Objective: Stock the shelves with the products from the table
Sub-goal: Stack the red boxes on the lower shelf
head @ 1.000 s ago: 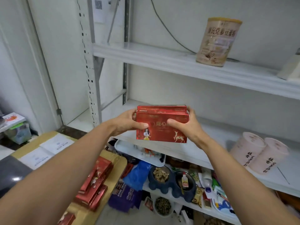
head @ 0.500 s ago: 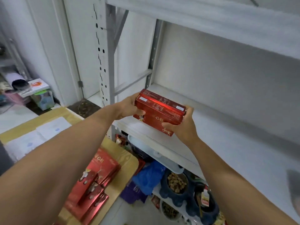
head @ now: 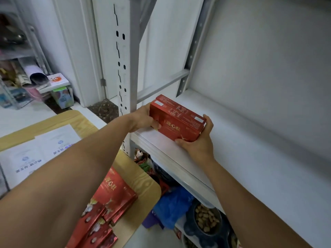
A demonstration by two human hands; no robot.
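Observation:
A pair of flat red boxes (head: 176, 119) with gold lettering stands on edge at the left end of the white shelf (head: 250, 158), close to its front edge. My left hand (head: 143, 119) grips the boxes' left end, thumb on the front face. My right hand (head: 198, 140) grips their right end, fingers behind and thumb under the front corner. Several more red boxes (head: 109, 203) lie in a pile on the wooden table (head: 143, 178) below my left forearm.
A perforated metal upright (head: 123, 68) stands just left of the boxes. White papers (head: 41, 151) lie on the table. Under the shelf a lower shelf holds a blue bag (head: 172, 208) and a bowl of pet food (head: 206, 219). Clutter (head: 32, 83) fills the far left floor.
Both hands carried the red boxes forward and down onto the shelf's left end. My view dropped and moved closer, so the upper shelf with its tin left the frame.

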